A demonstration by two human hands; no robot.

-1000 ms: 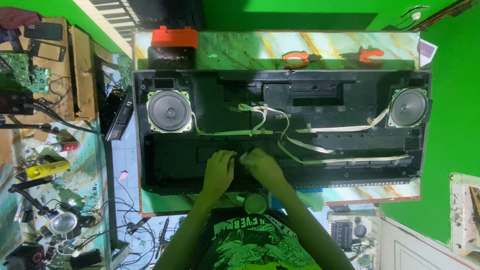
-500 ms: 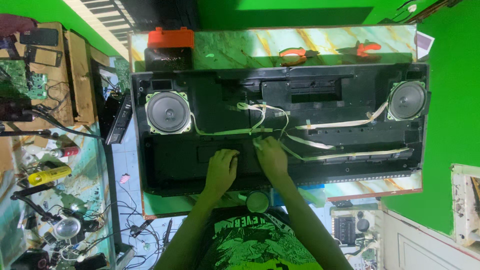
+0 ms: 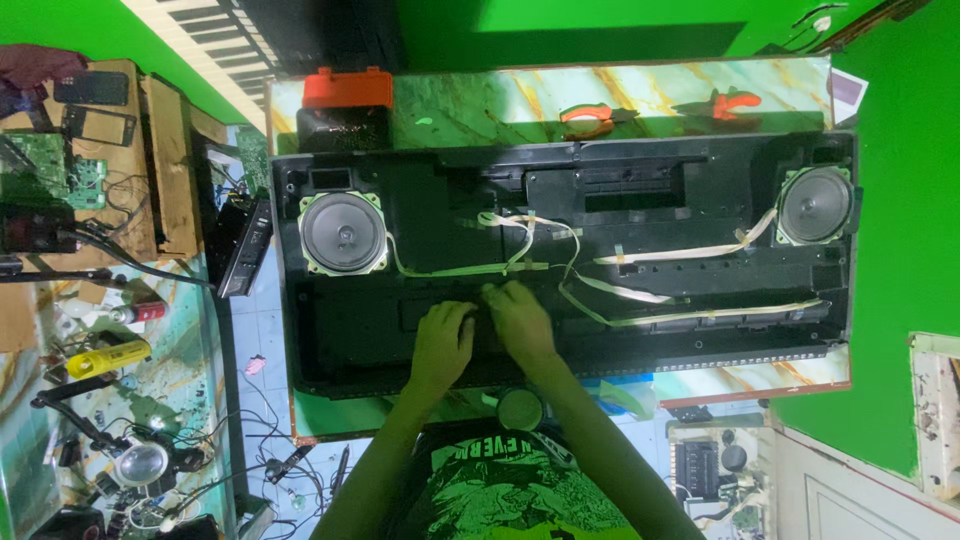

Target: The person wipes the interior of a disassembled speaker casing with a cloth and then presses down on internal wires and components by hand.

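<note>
Your left hand and right hand press on the open keyboard case; fingertips blurred; I cannot tell their grip.

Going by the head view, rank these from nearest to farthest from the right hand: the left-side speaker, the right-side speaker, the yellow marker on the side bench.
From the right hand:
1. Left-side speaker, up and left inside the open black case.
2. Right-side speaker, at the case's far right end.
3. Yellow marker, off the table on the cluttered bench at far left.

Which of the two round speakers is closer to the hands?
The bigger-looking speaker on the picture's left, just up from the left hand. The other speaker sits far off at the case's opposite end.
</note>
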